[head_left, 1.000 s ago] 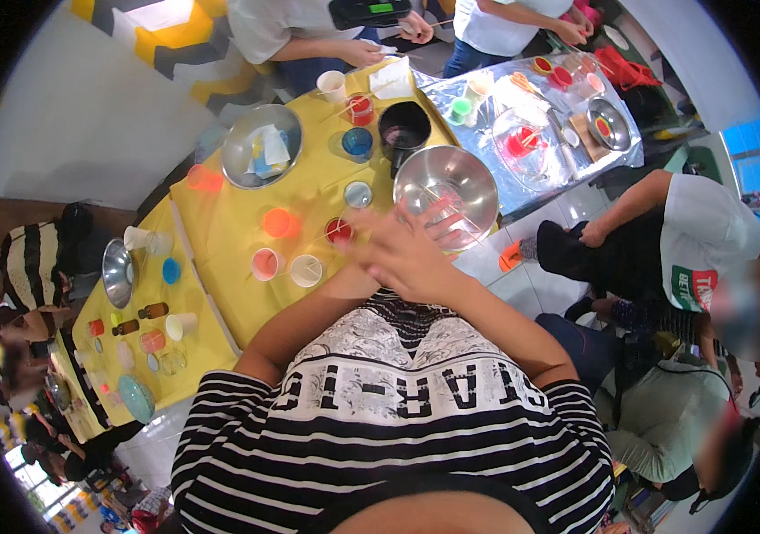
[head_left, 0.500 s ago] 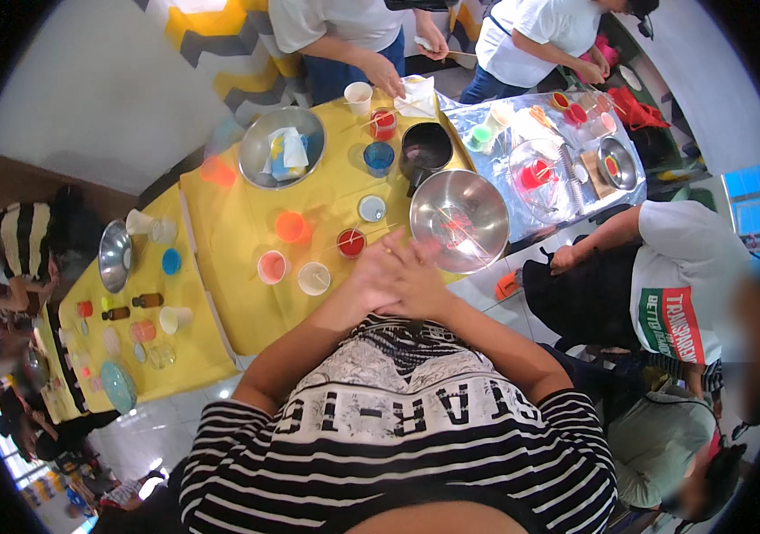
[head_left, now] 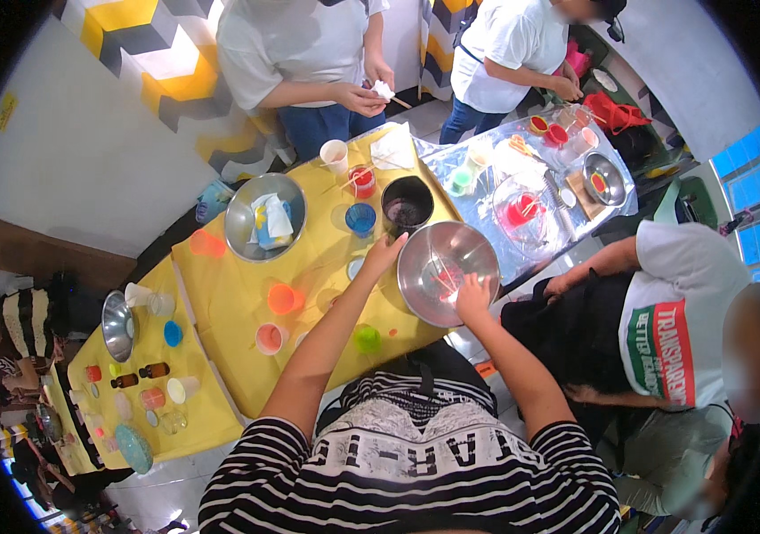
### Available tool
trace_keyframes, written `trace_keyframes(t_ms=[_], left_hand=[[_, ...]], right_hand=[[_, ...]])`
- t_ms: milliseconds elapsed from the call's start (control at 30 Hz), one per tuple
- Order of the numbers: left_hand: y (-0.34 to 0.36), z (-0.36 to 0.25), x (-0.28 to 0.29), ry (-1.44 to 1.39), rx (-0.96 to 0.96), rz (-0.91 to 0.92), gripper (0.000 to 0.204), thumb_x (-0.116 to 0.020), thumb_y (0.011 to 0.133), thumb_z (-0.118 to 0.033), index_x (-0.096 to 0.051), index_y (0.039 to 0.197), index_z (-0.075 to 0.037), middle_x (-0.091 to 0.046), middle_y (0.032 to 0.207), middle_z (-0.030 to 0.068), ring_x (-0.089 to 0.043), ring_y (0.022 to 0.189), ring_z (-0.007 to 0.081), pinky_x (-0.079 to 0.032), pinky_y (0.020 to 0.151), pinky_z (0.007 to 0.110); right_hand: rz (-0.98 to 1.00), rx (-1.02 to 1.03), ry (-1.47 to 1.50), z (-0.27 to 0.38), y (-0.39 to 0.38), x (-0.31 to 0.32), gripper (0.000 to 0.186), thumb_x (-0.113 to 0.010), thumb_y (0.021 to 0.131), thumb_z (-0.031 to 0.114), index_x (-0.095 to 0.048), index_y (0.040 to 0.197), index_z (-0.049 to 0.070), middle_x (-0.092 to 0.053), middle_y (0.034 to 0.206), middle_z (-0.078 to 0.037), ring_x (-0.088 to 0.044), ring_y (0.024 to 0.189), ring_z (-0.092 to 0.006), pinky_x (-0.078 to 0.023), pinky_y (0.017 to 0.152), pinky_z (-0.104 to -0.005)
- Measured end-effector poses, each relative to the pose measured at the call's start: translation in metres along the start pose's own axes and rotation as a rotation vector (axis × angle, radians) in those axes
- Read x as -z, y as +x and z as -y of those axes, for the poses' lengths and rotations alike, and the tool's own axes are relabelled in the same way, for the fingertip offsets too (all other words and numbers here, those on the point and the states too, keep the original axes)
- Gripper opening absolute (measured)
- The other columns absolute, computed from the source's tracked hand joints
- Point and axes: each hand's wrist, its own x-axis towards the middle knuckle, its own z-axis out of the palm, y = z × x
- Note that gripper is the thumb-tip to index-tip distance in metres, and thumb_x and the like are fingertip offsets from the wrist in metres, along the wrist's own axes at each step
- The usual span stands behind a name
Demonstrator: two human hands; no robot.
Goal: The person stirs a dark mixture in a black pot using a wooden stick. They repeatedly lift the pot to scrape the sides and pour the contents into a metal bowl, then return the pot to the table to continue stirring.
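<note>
Both hands steady the steel bowl (head_left: 448, 271) on the yellow counter (head_left: 238, 303), left hand (head_left: 384, 255) fingers open at its rim, right hand (head_left: 472, 294) fingers curled over the near edge, likely readying it for mixing.

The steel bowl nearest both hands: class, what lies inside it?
Inside the steel bowl, thin reddish streaks show. The right hand on its near rim covers part. The left hand touches its far-left rim.
</note>
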Motion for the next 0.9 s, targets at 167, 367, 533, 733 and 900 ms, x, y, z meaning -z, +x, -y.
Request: trace_keyframes(t_ms=[167,367,533,733,900], left_hand=[[0.003,-0.025,-0.013,0.095,-0.016,-0.022,0.069,-0.048,0.079,-0.057,-0.057,0.082,0.011,-0.058,0.082,0.0303,-0.058,0.083,0.0408,-0.044,0.073,0.041],[0.0,-0.002,-0.009,0.01,-0.151,-0.072,0.05,-0.05,0.085,-0.045,-0.055,0.079,0.005,-0.057,0.07,0.0226,-0.056,0.066,0.0314,-0.042,0.062,0.038],[-0.014,-0.025,-0.014,-0.039,-0.094,-0.108,0.047,-0.048,0.086,-0.043,-0.053,0.083,0.004,-0.056,0.073,0.0247,-0.056,0.071,0.0368,-0.042,0.065,0.04],[-0.01,-0.032,-0.013,-0.021,-0.015,-0.073,0.046,-0.044,0.088,-0.042,-0.051,0.089,0.004,-0.056,0.082,0.0281,-0.055,0.082,0.042,-0.042,0.069,0.041],[-0.011,-0.03,-0.011,0.083,0.041,-0.048,0.049,-0.042,0.087,-0.045,-0.051,0.09,0.003,-0.056,0.086,0.0287,-0.053,0.085,0.0438,-0.041,0.072,0.044]], right_hand=[[0.061,-0.011,0.221,-0.007,-0.006,0.026,0.019,-0.051,0.074,0.02,-0.066,0.079,0.008,-0.059,0.094,-0.011,-0.052,0.095,-0.023,-0.032,0.089,-0.0482],[0.364,-0.096,0.738,-0.077,-0.012,0.11,0.023,-0.048,0.082,0.022,-0.062,0.092,0.007,-0.061,0.085,-0.021,-0.059,0.084,-0.035,-0.045,0.071,-0.045],[0.156,-0.11,0.787,-0.102,0.019,0.197,0.026,-0.042,0.088,0.024,-0.053,0.102,0.006,-0.061,0.084,-0.02,-0.058,0.082,-0.0368,-0.044,0.071,-0.0453],[0.129,0.095,0.5,-0.049,0.122,0.199,0.012,-0.044,0.082,0.012,-0.05,0.086,0.003,-0.06,0.078,-0.018,-0.06,0.074,-0.0349,-0.046,0.061,-0.0441],[-0.032,0.198,0.385,-0.036,0.153,0.198,0.007,-0.052,0.075,0.007,-0.057,0.08,0.006,-0.064,0.073,-0.012,-0.064,0.068,-0.0261,-0.05,0.055,-0.0367]])
